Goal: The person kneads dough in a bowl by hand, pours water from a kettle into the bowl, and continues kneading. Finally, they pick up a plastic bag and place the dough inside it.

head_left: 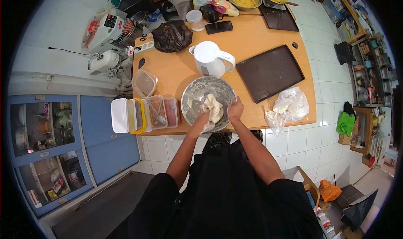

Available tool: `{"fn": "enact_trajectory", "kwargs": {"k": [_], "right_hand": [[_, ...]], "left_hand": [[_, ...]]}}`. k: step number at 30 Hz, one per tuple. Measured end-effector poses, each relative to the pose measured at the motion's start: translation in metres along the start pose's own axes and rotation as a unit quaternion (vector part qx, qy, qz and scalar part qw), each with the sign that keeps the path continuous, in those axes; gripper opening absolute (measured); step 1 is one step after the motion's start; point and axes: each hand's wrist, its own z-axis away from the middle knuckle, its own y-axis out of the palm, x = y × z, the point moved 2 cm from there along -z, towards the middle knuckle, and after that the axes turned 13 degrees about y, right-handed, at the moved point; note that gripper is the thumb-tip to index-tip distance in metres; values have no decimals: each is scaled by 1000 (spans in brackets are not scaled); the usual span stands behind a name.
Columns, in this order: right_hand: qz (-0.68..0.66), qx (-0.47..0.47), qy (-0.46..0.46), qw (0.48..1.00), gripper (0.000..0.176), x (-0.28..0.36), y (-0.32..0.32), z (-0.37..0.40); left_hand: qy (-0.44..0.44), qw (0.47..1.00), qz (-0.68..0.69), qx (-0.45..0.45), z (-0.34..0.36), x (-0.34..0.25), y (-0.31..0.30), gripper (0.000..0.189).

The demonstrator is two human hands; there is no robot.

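Observation:
A metal bowl smeared with flour or dough sits near the front edge of the wooden table. Inside it lies pale, sticky dough. My left hand reaches into the bowl, its fingers pressed into the dough and partly hidden by it. On the bowl's right side, my right hand grips the rim with the fingers wrapped round it. Just behind the bowl stands a white electric kettle.
Plastic containers stand left of the bowl. A dark baking tray and a plastic bag lie to the right. Farther back are a black bag, a phone, a jar and a person.

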Motion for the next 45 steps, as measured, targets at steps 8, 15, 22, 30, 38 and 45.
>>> {"fn": "enact_trajectory", "kwargs": {"k": [8,15,22,30,38,45], "right_hand": [[-19,20,-13,1000,22,-2,0,0],[-8,-2,-26,1000,21,-3,3,-1],[4,16,-9,1000,19,0,-1,1],[-47,51,-9,998,22,-20,12,-13],[-113,112,-15,987,29,-33,16,-31],[-195,-86,-50,976,44,-32,-101,-41]], "left_hand": [[115,939,-322,39,-1,-81,8,51],[55,944,-324,8,-24,-67,33,39],[158,892,-422,-18,-61,-74,31,23],[272,947,-158,61,-32,-112,1,34],[270,893,-351,81,17,-77,4,20],[227,895,-382,39,3,-83,12,20]]}}
